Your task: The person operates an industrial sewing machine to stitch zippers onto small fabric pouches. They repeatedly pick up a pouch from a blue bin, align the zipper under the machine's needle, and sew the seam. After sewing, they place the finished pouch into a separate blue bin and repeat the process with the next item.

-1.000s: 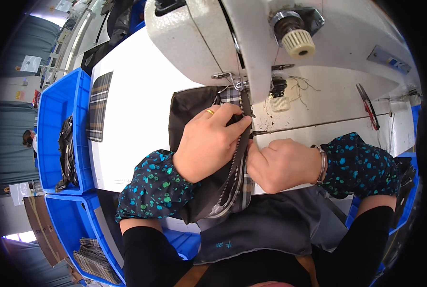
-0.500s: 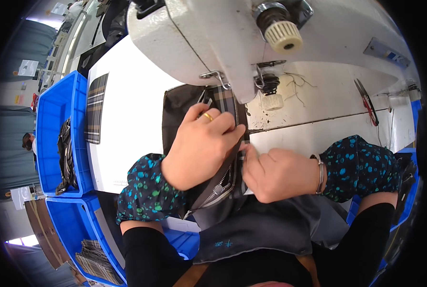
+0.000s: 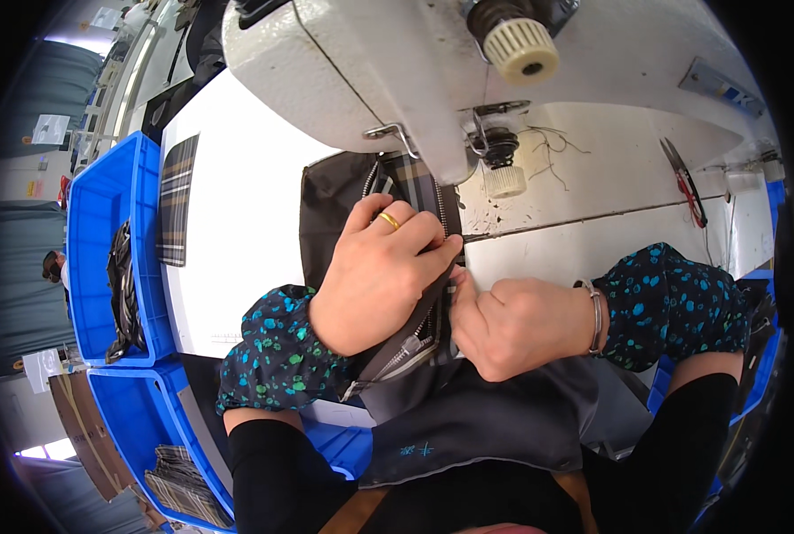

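Note:
A dark fabric piece [image 3: 326, 200] with a plaid strip [image 3: 415, 182] and a metal zipper [image 3: 437, 307] lies under the head of a white sewing machine [image 3: 326, 93]. My left hand [image 3: 374, 280], a gold ring on one finger, rests on the piece with fingers curled and pinching it near the zipper teeth. Just to its right, my right hand [image 3: 517, 325] is closed, thumb and forefinger gripping the piece's right edge. The zipper's slider [image 3: 410, 345] shows below my left hand. Needle and presser foot are hidden behind the machine head.
Small scissors [image 3: 684, 182] with red and black handles lie at the right on the machine bed. Loose threads [image 3: 548, 151] lie behind a tension knob [image 3: 505, 182]. A plaid panel [image 3: 177, 200] sits at the left table edge, beside blue bins [image 3: 152, 249] holding fabric.
The view has shifted slightly, so the machine head appears a little higher and further left. Both hands keep their grip on the zippered fabric piece, almost in place.

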`<action>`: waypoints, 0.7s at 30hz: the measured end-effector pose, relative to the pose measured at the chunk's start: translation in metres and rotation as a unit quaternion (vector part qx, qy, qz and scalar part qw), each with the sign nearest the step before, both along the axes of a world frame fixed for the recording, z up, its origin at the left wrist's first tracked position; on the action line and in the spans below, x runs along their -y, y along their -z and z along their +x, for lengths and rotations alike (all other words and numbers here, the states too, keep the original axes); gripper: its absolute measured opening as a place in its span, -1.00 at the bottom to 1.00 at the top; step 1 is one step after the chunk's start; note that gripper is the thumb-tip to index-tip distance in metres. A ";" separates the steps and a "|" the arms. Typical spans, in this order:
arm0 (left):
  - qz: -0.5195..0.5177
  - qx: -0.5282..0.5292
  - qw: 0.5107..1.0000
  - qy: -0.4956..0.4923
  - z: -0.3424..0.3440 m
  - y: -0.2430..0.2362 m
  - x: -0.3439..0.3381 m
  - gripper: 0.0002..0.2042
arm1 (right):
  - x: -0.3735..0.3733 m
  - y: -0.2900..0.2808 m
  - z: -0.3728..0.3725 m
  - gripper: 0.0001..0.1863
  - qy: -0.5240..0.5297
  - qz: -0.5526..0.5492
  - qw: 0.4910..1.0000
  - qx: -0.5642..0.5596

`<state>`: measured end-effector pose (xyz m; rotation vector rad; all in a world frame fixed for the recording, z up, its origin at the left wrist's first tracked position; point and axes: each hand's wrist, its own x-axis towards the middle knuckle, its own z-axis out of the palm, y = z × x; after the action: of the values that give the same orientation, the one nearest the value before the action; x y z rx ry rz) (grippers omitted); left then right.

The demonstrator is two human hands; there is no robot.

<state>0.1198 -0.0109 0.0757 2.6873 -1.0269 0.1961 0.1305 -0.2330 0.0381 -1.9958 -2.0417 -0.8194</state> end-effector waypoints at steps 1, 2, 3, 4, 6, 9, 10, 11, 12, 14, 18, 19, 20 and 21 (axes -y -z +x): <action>-0.006 -0.007 1.000 0.005 0.001 0.000 0.000 -0.75 | 0.000 0.000 0.000 -0.69 0.000 -0.001 1.000 0.000; -0.011 -0.014 1.000 0.011 0.004 0.000 -0.001 -0.76 | 0.001 0.000 -0.001 -0.70 0.002 -0.001 1.000 -0.003; -0.017 -0.021 1.000 0.015 0.005 0.000 -0.001 -0.76 | 0.001 0.000 -0.001 -0.70 0.003 0.000 1.000 -0.005; -0.023 -0.022 0.999 0.016 0.007 -0.001 -0.002 -0.77 | 0.001 0.001 -0.002 -0.70 0.004 0.000 1.000 -0.007; -0.034 -0.026 0.999 0.018 0.010 -0.002 -0.002 -0.78 | 0.000 0.002 0.001 -0.71 0.022 0.000 1.000 0.004; -0.043 -0.019 0.999 0.010 0.021 0.002 -0.004 -0.78 | -0.001 0.003 0.009 -0.73 0.037 -0.006 0.999 0.004; -0.043 -0.015 0.999 0.001 0.023 0.001 -0.004 -0.79 | -0.002 0.003 0.013 -0.73 0.038 -0.009 0.999 0.001; -0.039 -0.006 0.999 0.000 0.027 0.001 -0.006 -0.80 | -0.004 0.005 0.016 -0.74 0.042 0.001 0.999 -0.005; -0.036 0.003 0.999 0.002 0.031 0.003 -0.007 -0.80 | -0.006 0.010 0.020 -0.74 0.048 0.008 0.999 -0.011; -0.055 0.003 0.998 0.002 0.041 0.011 -0.009 -0.82 | -0.009 0.016 0.025 -0.76 0.060 0.026 0.997 -0.033; -0.037 0.007 0.999 -0.018 0.051 0.010 -0.013 -0.81 | -0.010 0.015 0.034 -0.76 0.092 0.014 0.995 -0.038; -0.039 0.007 0.999 -0.022 0.052 0.010 -0.013 -0.82 | -0.010 0.015 0.036 -0.76 0.095 0.013 0.995 -0.041; -0.040 0.007 0.999 -0.025 0.052 0.010 -0.014 -0.82 | -0.010 0.015 0.037 -0.76 0.098 0.013 0.994 -0.043; -0.042 0.007 0.999 -0.029 0.053 0.010 -0.015 -0.82 | -0.009 0.014 0.039 -0.76 0.094 0.012 0.994 -0.059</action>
<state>0.1726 0.0041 0.0656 2.6451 -0.9249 0.2637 0.1692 -0.2235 0.0240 -2.1934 -1.7930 -0.7354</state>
